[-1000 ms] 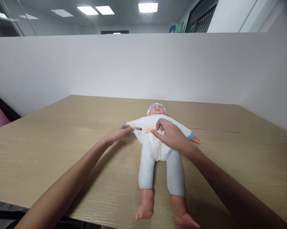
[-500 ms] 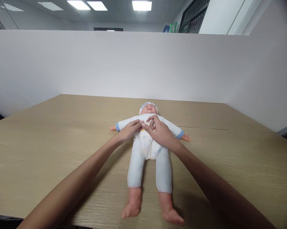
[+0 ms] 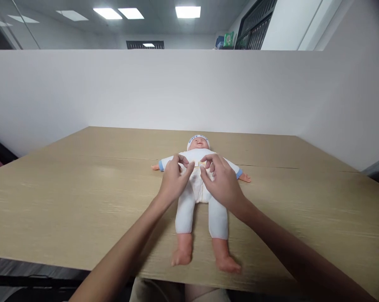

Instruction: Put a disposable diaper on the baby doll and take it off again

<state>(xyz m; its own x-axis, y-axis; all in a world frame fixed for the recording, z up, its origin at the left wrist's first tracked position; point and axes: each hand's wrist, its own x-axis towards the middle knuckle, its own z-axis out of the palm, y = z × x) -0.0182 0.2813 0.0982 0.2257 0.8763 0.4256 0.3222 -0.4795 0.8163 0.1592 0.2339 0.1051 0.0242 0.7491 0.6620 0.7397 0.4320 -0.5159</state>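
The doll point(image 3: 202, 155) lies with its head at twelve o'clock. Over its diaper point(image 3: 200, 191), left hand point(image 3: 174, 178) at nine and right hand point(image 3: 223, 181) at three curl, thumbs near fingers (pinching anything? I can't tell).

- Your setting: an office-like room, exact type unclear.
- Before you: wooden table point(image 3: 113, 188), white partition point(image 3: 189, 88).
- Above: ceiling light panels point(image 3: 188, 12).

Doll point(image 3: 198, 154): white suit point(image 3: 185, 214), blue cuffs point(image 3: 239, 173), lettered white cap point(image 3: 198, 137), bare feet point(image 3: 181, 256); supine on bench point(image 3: 113, 201), arms outspread. Diaper point(image 3: 202, 191): white, around its hips, over suit.
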